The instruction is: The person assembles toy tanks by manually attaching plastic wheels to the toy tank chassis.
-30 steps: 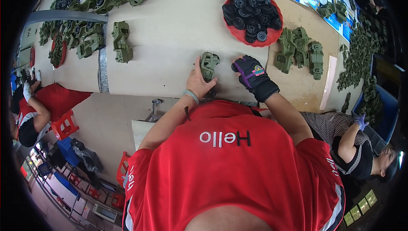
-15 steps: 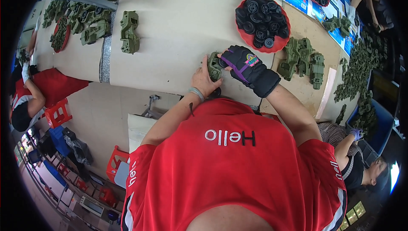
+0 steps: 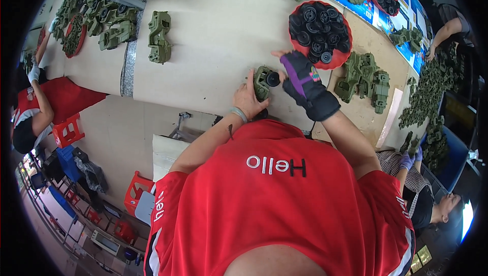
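The left hand (image 3: 247, 99) was closed about a green toy vehicle (image 3: 262, 85), and the likeliest fault lay here: should the thumb and fingers slacken, or a push come from the right, the body could turn or slide on the smooth table (image 3: 216, 37). A black wheel (image 3: 273, 79) stood against the vehicle's right flank; if it sat askew on its mount, sideways pressure might knock it loose, though its seating could not be made out. The grip itself was narrow, fingers along the far left side of the body and thumb nearer the wearer, pinching the vehicle between them. Just right of the wheel, the gloved right hand (image 3: 303, 79) had its index finger and thumb spread, with nothing visible between them; whether the thumb met the wheel could not be told. Beyond the grip and to its right lay a red dish (image 3: 337, 62) heaped with black wheels (image 3: 319, 28). Farther right, past the glove, several green vehicle bodies (image 3: 357, 76) stood close together. Well to the left of the grip and somewhat beyond it lay a single green body (image 3: 159, 37).
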Tool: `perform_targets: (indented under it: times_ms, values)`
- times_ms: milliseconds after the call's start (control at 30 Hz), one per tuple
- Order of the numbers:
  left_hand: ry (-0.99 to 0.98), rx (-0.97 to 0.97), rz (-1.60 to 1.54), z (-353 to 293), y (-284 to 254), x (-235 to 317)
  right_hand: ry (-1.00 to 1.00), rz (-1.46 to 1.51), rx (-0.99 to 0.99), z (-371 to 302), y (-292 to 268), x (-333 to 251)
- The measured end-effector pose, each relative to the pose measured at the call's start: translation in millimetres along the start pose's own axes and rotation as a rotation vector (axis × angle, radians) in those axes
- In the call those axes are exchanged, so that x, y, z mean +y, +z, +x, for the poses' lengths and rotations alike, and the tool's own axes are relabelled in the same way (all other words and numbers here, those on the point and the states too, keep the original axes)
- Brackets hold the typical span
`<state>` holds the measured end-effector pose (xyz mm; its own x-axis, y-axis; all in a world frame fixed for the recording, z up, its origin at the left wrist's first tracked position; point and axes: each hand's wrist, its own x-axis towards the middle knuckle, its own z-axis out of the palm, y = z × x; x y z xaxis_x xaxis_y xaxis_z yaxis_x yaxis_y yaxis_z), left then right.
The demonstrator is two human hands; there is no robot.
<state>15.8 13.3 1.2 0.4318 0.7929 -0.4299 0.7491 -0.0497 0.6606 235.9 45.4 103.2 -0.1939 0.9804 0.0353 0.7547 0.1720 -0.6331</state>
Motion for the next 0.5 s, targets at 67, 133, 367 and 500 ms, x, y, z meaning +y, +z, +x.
perform_targets:
  times_ms: [67,133,367,500]
  values:
    - [0.046,0.051,-0.005,1,-2,-1,0.011,0.017,0.039,21,15,-2]
    - [0.056,0.034,-0.015,3,-3,5,-0.068,-0.067,0.168,38,51,4]
    - [0.17,0.142,-0.006,3,33,-25,-0.218,-0.333,-0.351,57,50,-20]
    - [0.051,0.06,-0.017,-2,18,-7,-0.07,-0.309,-0.155,43,61,-8]
